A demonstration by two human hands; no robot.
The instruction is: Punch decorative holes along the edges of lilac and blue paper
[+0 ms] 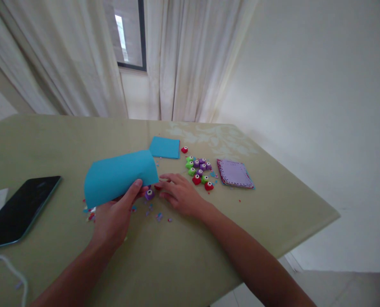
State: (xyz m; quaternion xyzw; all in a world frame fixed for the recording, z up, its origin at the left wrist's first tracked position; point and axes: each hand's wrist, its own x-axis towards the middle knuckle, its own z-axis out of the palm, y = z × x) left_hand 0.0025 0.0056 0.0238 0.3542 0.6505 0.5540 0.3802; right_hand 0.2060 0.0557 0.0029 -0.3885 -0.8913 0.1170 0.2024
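Head view: left hand [113, 217] clamps the curled blue sheet [119, 175] mid-tabletop [177, 264], while the right hand [180, 194], fingers apart, seemingly touches a red punch [158, 186] that wants a fine pinch.

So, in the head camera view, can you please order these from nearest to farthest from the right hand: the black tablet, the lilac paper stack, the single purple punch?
1. The single purple punch, just left of the right hand, by its fingertips.
2. The lilac paper stack, to the right and farther back.
3. The black tablet, far left, at the picture's edge.
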